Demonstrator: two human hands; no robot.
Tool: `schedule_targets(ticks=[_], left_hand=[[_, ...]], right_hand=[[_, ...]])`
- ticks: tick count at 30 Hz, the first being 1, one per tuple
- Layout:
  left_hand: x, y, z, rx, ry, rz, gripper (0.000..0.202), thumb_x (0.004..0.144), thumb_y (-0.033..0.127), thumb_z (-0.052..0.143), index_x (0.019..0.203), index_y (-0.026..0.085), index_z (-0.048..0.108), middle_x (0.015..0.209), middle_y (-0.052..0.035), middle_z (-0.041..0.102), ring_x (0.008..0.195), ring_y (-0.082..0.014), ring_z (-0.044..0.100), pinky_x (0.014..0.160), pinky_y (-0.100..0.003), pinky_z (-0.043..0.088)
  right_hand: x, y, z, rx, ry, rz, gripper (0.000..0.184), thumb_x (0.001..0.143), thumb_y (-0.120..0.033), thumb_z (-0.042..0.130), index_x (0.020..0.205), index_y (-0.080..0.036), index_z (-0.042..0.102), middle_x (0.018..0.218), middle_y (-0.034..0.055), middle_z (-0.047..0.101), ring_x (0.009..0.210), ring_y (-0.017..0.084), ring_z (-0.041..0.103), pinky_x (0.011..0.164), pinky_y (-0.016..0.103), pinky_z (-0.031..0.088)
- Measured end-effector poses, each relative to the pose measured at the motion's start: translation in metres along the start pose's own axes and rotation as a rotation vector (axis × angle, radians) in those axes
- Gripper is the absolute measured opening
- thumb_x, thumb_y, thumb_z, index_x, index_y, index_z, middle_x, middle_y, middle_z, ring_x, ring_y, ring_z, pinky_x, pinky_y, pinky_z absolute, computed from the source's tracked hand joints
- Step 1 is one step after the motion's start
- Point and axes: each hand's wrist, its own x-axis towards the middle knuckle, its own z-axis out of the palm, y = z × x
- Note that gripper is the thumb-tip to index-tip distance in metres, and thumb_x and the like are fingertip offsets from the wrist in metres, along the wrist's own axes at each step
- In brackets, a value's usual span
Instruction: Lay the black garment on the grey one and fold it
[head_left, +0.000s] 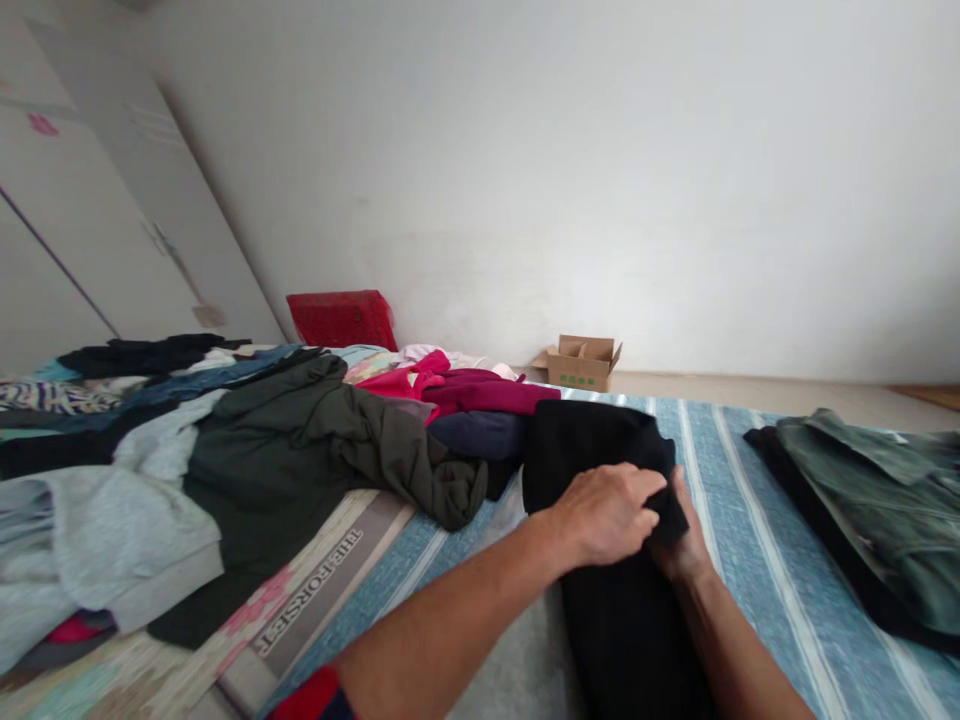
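A black garment [626,620], folded long and narrow like trousers, lies before me on the blue striped bed cover [750,560]. My left hand [611,515] is on top of it, fingers curled round a bunched edge of the cloth. At the right side of the same fold, my right hand [684,535] grips the fabric, its fingers partly hidden behind and under the cloth. The two hands nearly meet at this edge. Beneath the garment, to its left, is a pale grey sheer-looking cloth [517,640].
To the left spreads a heap of clothes, with a dark olive garment [300,450] and a light grey one [135,540]. Magenta clothing [487,392] lies beyond. Folded green and black clothes [877,510] lie right. A cardboard box [581,365] and red case [343,320] stand near the wall.
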Motion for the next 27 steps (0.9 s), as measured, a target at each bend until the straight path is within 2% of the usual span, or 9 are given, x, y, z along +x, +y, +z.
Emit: schedule_targets(ticks=[3,7,10,13,15,18,22,25,27], left_hand=[[-0.025,0.011,0.007,-0.018,-0.122,-0.018,0.019,0.083,0.023,0.053,0.102,0.021,0.056,0.102,-0.0046,0.062,0.095,-0.0193,0.060,0.083,-0.030,0.048],[-0.095,0.001,-0.006,0.074,-0.108,-0.281,0.043,0.078,0.022,0.057,0.120,0.021,0.049,0.122,-0.0076,0.056,0.113,-0.0236,0.051,0.097,-0.037,0.041],[-0.161,-0.012,-0.011,0.170,-0.196,-0.533,0.062,0.071,0.025,0.060,0.130,0.017,0.045,0.135,-0.0130,0.049,0.123,-0.0301,0.044,0.101,-0.043,0.038],[-0.218,-0.022,-0.004,0.226,-0.283,-0.726,0.058,0.072,0.023,0.054,0.129,0.014,0.049,0.127,-0.0161,0.056,0.117,-0.0317,0.052,0.096,-0.043,0.043],[-0.242,-0.026,0.003,0.226,-0.328,-0.786,0.051,0.076,0.020,0.048,0.125,0.012,0.052,0.124,-0.0179,0.058,0.113,-0.0305,0.056,0.094,-0.042,0.045],[-0.250,-0.027,0.007,0.231,-0.387,-0.839,0.038,0.081,0.012,0.037,0.111,0.012,0.060,0.105,-0.0158,0.066,0.097,-0.0287,0.064,0.085,-0.043,0.048],[-0.227,-0.009,-0.002,0.232,-0.404,-0.799,0.034,0.082,0.006,0.030,0.095,0.017,0.060,0.089,-0.0109,0.067,0.084,-0.0268,0.066,0.075,-0.040,0.049],[-0.210,0.016,-0.009,0.168,-0.417,-0.707,0.029,0.082,0.007,0.035,0.093,0.019,0.059,0.093,-0.0087,0.065,0.086,-0.0231,0.064,0.077,-0.035,0.048],[-0.204,0.033,-0.008,0.097,-0.411,-0.628,0.026,0.080,0.010,0.041,0.097,0.020,0.059,0.098,-0.0076,0.064,0.091,-0.0214,0.061,0.081,-0.032,0.047]], right_hand=[[-0.003,-0.006,-0.006,0.163,-0.011,0.156,0.052,0.076,-0.066,0.053,0.096,-0.020,0.067,0.095,0.0074,0.071,0.101,0.029,0.063,0.086,0.042,0.052],[0.000,-0.005,-0.007,0.163,0.047,0.206,0.033,0.067,-0.034,0.075,0.095,-0.020,0.065,0.092,0.0057,0.072,0.091,0.028,0.067,0.084,0.040,0.053],[0.005,-0.002,-0.009,0.131,0.133,0.228,0.033,0.065,-0.025,0.075,0.095,-0.019,0.064,0.089,0.0058,0.072,0.083,0.027,0.069,0.080,0.041,0.055],[0.008,-0.005,-0.007,0.058,0.183,0.238,0.028,0.067,-0.026,0.072,0.094,-0.019,0.064,0.085,0.0059,0.072,0.080,0.027,0.069,0.076,0.040,0.056],[0.008,-0.011,0.001,-0.001,0.203,0.226,0.023,0.070,-0.025,0.069,0.092,-0.019,0.064,0.082,0.0058,0.072,0.078,0.026,0.069,0.072,0.039,0.057],[0.011,-0.034,0.023,-0.098,0.234,0.178,0.011,0.075,-0.019,0.063,0.086,-0.018,0.063,0.074,0.0059,0.071,0.069,0.024,0.069,0.062,0.035,0.058],[0.027,-0.088,0.042,-0.144,0.209,0.116,0.004,0.080,-0.019,0.058,0.081,-0.018,0.062,0.066,0.0052,0.069,0.060,0.021,0.066,0.052,0.031,0.056],[0.040,-0.126,0.031,-0.183,0.233,0.043,0.004,0.081,-0.017,0.057,0.082,-0.019,0.061,0.067,0.0031,0.068,0.058,0.017,0.065,0.054,0.028,0.056],[0.044,-0.136,0.015,-0.275,0.271,0.061,0.006,0.081,-0.015,0.056,0.079,-0.018,0.060,0.064,0.0032,0.067,0.055,0.017,0.064,0.053,0.027,0.056]])
